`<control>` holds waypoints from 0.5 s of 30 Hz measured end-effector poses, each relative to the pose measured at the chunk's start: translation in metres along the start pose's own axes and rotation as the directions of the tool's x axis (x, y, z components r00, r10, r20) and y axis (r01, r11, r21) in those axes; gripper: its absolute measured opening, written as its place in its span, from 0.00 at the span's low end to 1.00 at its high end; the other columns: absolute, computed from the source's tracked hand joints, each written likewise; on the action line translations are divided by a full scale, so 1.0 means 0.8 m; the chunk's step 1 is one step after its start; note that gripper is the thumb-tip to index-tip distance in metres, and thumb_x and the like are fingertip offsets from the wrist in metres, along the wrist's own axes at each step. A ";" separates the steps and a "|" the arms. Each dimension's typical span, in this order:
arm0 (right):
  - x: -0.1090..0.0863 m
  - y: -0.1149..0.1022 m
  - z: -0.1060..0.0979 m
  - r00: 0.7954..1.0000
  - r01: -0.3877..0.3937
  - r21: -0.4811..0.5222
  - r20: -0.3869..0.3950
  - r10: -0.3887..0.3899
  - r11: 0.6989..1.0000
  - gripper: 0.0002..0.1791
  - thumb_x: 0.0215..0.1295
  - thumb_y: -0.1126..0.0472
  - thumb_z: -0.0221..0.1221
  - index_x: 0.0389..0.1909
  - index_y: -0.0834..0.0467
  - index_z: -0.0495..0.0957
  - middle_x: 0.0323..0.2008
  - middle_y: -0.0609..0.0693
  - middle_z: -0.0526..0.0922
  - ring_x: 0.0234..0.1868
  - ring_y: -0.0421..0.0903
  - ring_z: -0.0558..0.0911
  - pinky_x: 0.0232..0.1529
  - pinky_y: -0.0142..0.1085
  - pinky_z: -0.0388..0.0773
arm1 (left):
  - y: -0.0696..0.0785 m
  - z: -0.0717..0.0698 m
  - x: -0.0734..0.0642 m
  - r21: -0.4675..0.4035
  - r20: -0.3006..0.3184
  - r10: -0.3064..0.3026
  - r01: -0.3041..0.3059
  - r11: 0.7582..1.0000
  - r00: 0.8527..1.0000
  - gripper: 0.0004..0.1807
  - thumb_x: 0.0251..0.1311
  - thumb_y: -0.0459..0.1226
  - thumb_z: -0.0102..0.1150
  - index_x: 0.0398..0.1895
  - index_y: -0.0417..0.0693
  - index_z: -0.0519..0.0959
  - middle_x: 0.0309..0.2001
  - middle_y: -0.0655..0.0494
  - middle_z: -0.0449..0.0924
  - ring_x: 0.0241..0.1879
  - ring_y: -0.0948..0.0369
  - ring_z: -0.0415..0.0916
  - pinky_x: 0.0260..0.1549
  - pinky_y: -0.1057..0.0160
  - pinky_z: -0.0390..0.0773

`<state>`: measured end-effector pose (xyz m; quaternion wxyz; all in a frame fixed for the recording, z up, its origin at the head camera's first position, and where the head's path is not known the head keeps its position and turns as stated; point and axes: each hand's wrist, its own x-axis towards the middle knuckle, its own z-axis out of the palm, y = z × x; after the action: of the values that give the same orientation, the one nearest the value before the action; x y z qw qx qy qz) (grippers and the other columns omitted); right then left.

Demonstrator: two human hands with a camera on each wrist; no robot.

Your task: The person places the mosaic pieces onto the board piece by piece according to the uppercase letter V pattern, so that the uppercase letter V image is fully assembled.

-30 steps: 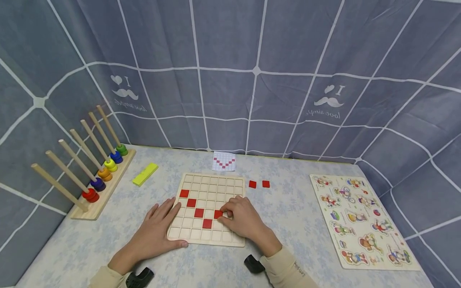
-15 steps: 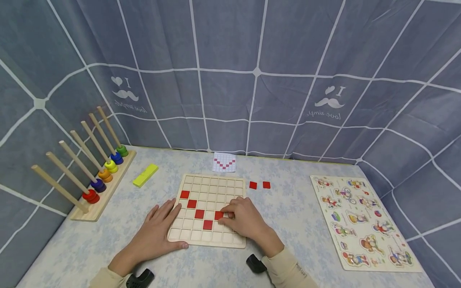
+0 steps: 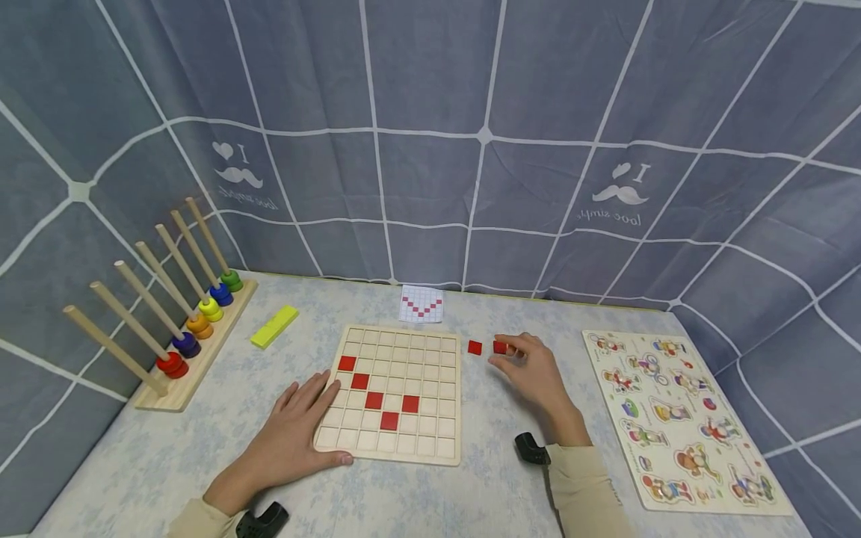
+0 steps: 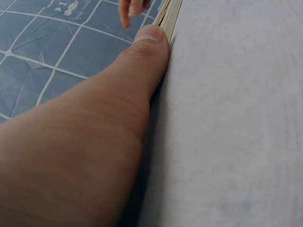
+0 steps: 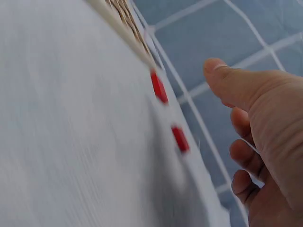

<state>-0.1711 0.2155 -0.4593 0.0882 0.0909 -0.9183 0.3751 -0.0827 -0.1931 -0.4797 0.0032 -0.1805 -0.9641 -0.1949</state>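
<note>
A wooden grid board [image 3: 430, 357] lies on the table with several red square tiles [image 3: 389, 421] set in its cells in a V-like line. My left hand [image 3: 285, 433] rests at its left edge, fingers spread along the side and thumb against the front edge. Two loose red tiles lie right of the board. My right hand [image 3: 538, 381] hovers over the right-hand loose tile [image 3: 499, 347], its fingertips partly covering it in the head view. The right wrist view shows that hand apart from both tiles, thumb [image 5: 232, 82] stretched out and fingers loosely bent.
A small pattern card [image 3: 421, 304] with a red V lies behind the board. To the left stand a peg rack [image 3: 168, 396] with coloured rings and a yellow strip [image 3: 274, 327]. On the right lies a picture puzzle board [image 3: 673, 441]. A grey curtain [image 3: 430, 179] hangs behind the table.
My right hand has let go of the red tile in the board's cell and moved right and away to the loose tiles. The left hand has stayed in place.
</note>
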 end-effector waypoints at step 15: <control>0.012 0.047 0.000 0.995 -0.026 -0.085 0.089 0.033 0.996 0.33 0.63 0.52 0.71 0.68 0.56 0.76 0.39 0.50 0.77 0.37 0.45 0.65 0.40 0.39 0.64 | 0.001 -0.001 0.000 -0.003 0.004 -0.001 0.001 1.000 1.000 0.65 0.44 0.77 0.63 0.79 0.46 0.61 0.80 0.42 0.55 0.79 0.44 0.53 0.74 0.38 0.47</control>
<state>-0.1889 0.2412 -0.4827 0.0447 0.0904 -0.9375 0.3332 -0.0827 -0.1930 -0.4786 0.0010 -0.1802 -0.9639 -0.1961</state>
